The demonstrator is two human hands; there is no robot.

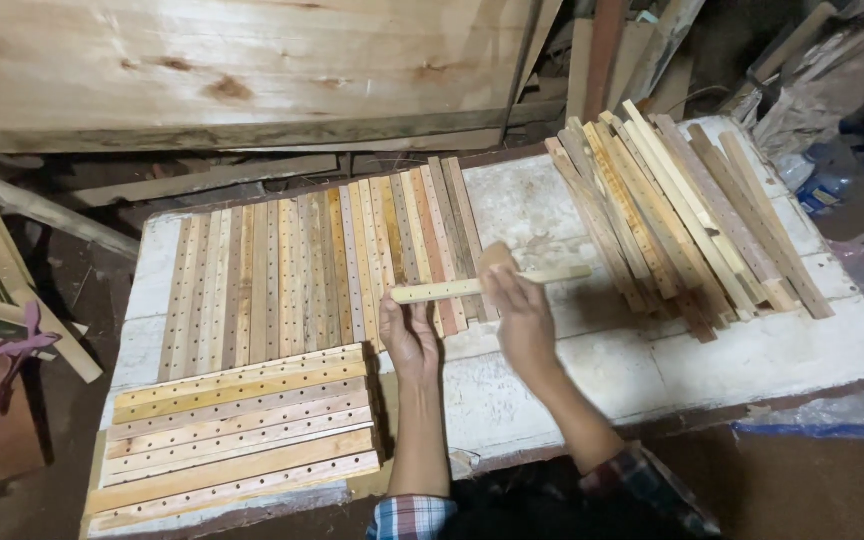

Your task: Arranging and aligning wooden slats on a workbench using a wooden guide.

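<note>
My right hand [520,312] grips a light wooden slat [552,275] with drilled holes, held level above the white table [672,365]. My left hand [407,335] rests flat, fingers apart, on the table at the near ends of a row of perforated slats [322,265] laid side by side. The held slat's left end hangs just above the left hand's fingers. A second layer of slats [237,435] lies crosswise at the table's near left corner.
A loose pile of long slats [677,215] lies on the right of the table. Large boards [232,70] lean behind. Scrap timber [12,280] and a pink strap [7,365] sit at the left. Plastic sheeting [842,415] hangs at the right edge.
</note>
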